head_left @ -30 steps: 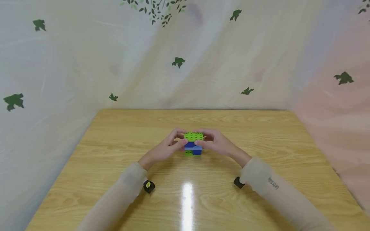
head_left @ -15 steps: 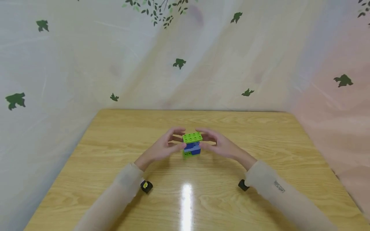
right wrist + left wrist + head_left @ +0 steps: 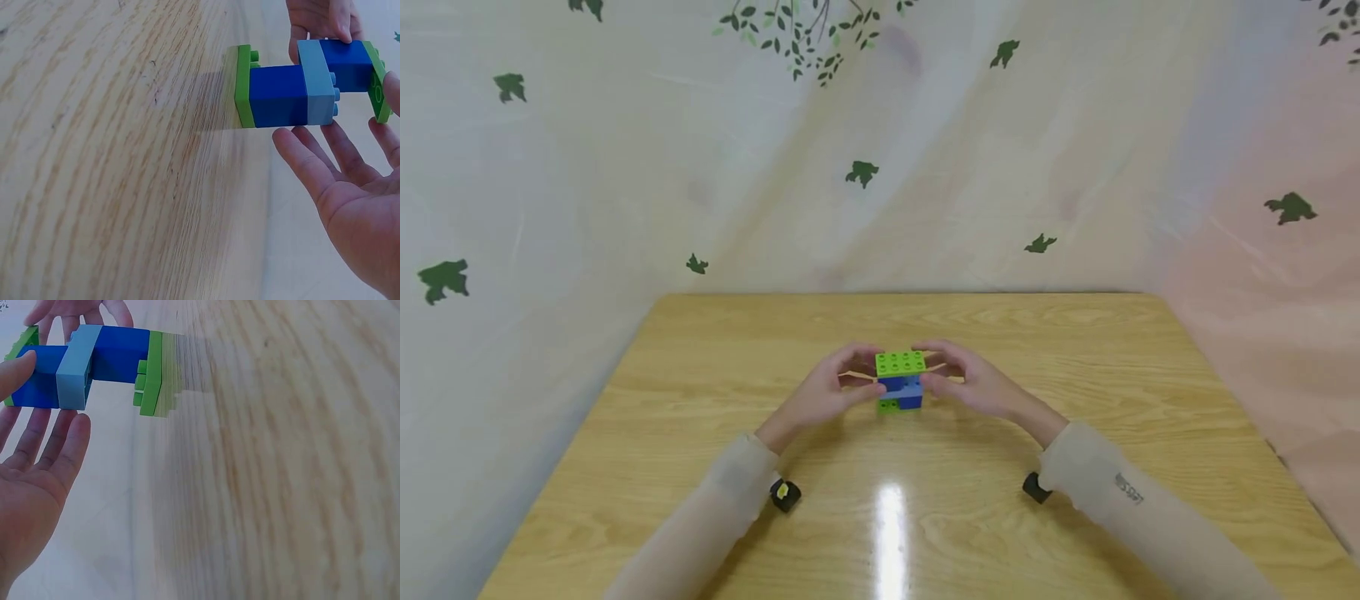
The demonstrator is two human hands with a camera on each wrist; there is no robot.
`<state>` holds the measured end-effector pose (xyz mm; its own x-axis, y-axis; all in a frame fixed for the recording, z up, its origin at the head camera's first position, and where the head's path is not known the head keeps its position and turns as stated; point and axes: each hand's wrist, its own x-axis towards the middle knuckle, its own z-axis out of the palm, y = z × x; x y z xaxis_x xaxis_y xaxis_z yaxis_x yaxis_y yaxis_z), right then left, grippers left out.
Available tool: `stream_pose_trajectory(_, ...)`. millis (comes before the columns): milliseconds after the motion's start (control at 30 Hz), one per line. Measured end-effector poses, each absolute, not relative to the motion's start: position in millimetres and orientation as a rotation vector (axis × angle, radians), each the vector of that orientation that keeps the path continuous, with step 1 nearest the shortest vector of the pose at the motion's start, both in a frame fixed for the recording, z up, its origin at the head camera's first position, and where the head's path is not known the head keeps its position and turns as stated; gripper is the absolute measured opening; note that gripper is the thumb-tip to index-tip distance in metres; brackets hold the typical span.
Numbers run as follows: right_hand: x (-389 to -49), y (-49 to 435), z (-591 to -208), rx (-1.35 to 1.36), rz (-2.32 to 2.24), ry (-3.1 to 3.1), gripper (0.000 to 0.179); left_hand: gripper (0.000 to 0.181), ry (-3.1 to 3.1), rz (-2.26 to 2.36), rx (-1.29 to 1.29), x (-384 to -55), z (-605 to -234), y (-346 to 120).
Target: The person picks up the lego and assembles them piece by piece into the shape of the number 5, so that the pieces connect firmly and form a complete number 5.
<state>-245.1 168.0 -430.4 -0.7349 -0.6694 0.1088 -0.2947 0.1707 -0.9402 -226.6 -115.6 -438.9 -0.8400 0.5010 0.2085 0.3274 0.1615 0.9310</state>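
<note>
A small stack of toy building bricks stands upright on the table between my hands. A lime green plate (image 3: pixel 900 364) tops it. Beneath come a dark blue brick (image 3: pixel 40 378), a light blue brick (image 3: pixel 73 381), a second dark blue brick (image 3: pixel 278 95) offset to the right, and a green base plate (image 3: pixel 243 87). My left hand (image 3: pixel 827 390) flanks the stack with relaxed fingers, its thumb against the upper dark blue brick. On the other side my right hand (image 3: pixel 977 387) curves loosely, fingers close beside the bricks; whether every fingertip touches cannot be told.
The stack rests on a wood-grain table (image 3: pixel 760 333). Pale cloth printed with dark green birds (image 3: pixel 862 172) hangs behind and along the sides. A black device (image 3: pixel 785 493) is strapped under the left wrist, another black device (image 3: pixel 1036 487) under the right.
Both hands held the stack closely a second ago; the right thumb has since drawn off its front. The stack turned slightly askew, then came back nearly square.
</note>
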Motion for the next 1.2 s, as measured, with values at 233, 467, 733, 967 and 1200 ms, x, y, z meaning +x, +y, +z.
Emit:
stream_pose_trajectory(233, -246, 169, -431, -0.897, -1.591, 2.112, 0.051, 0.044, 2.255, 1.793, 0.797, -226, -440, -113)
stream_pose_trajectory(467, -247, 167, -430, -0.867, -1.593, 2.102, 0.047, 0.044, 2.235, 1.816, 0.779, -227, -440, -114)
stream_pose_trajectory(733, -247, 170, -429, -0.846, -1.604, 2.091, 0.046, 0.044, 2.231, 1.817, 0.779, -228, -438, -111)
stream_pose_trajectory(967, -245, 171, -426, -0.826, -1.611, 2.091, 0.046, 0.042, 2.216, 1.816, 0.753, -229, -436, -109)
stream_pose_trajectory(1200, -246, 171, -421, -0.81, -1.573, 2.089, 0.048, 0.044, 2.18, 1.849, 0.717, -227, -434, -111)
